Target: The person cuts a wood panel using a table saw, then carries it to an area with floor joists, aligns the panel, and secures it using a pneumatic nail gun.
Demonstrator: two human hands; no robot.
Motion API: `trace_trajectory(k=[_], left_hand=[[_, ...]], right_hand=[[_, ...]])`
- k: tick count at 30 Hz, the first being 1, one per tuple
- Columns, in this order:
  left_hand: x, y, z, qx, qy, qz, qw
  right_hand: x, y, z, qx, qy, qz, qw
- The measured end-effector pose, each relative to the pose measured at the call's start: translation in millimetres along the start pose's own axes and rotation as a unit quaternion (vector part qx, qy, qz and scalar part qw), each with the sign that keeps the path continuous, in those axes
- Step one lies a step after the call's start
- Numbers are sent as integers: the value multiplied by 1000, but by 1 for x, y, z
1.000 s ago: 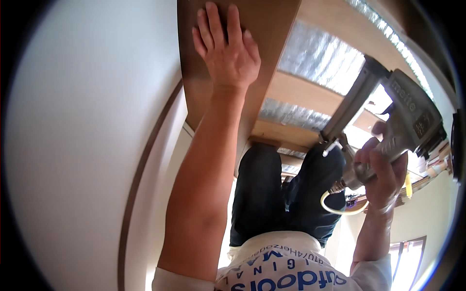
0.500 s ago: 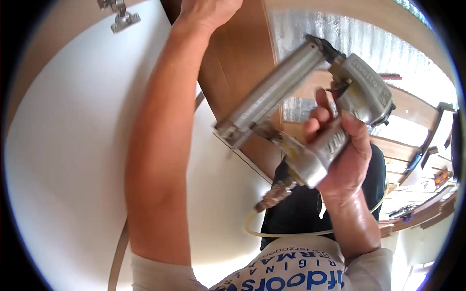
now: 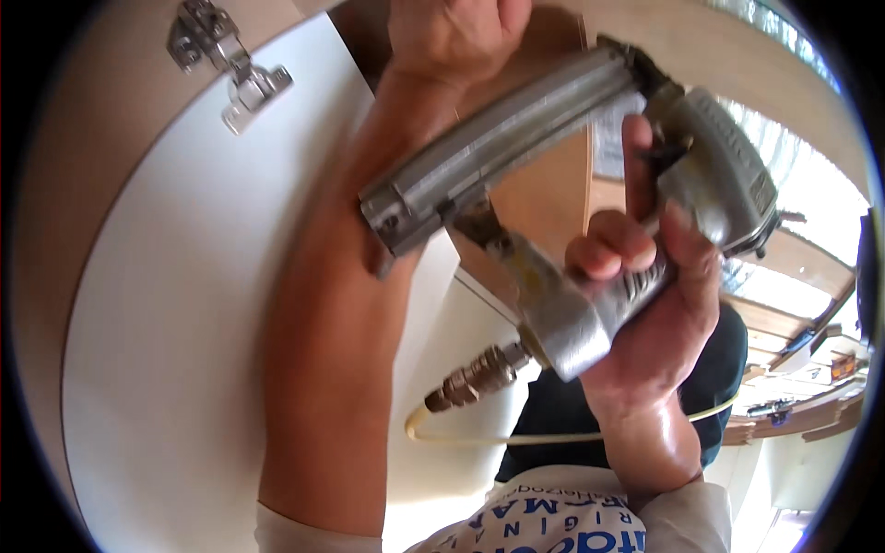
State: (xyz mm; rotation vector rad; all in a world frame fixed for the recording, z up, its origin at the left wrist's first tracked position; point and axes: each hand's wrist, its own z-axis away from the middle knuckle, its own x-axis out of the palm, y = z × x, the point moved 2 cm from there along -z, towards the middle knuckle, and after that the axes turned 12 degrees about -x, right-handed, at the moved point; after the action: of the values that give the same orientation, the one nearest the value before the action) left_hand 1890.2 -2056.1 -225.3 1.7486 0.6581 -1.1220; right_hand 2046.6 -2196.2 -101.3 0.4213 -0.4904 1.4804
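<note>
My right hand (image 3: 659, 346) is wrapped round the grip of a silver pneumatic nail gun (image 3: 572, 336), its index finger stretched up beside the trigger. The gun's long magazine (image 3: 507, 124) slants down to the left, in front of my left forearm. From the base of the grip, a metal coupling (image 3: 477, 376) leads to a thin pale air hose (image 3: 553, 440). My left hand (image 3: 452, 41) reaches up to the top edge, by a brown wooden panel (image 3: 544, 198); its fingers are mostly cut off by the frame, so what they touch is hidden.
A large white board (image 3: 166, 313) fills the left side. Beside its upper edge, a metal cabinet hinge (image 3: 249, 83) sticks out from a beige panel (image 3: 101, 120). Wooden slats (image 3: 802, 258) and small items on a shelf stand at the right. My dark-clothed leg (image 3: 728, 369) is below the gun.
The nail gun has shifted left and turned slightly, so its magazine now overlaps my left forearm. My left hand appears farther right and lower, and more of the hinge shows.
</note>
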Motion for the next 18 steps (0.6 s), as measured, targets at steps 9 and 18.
trace_trajectory(k=[9,18], left_hand=[[-2,-15,-1,-16,9,41,999],[-3,-12,-4,3,18,44,999]], right_hand=[[36,11,0,64,114,9,991],[50,10,-5,38,149,106,982]])
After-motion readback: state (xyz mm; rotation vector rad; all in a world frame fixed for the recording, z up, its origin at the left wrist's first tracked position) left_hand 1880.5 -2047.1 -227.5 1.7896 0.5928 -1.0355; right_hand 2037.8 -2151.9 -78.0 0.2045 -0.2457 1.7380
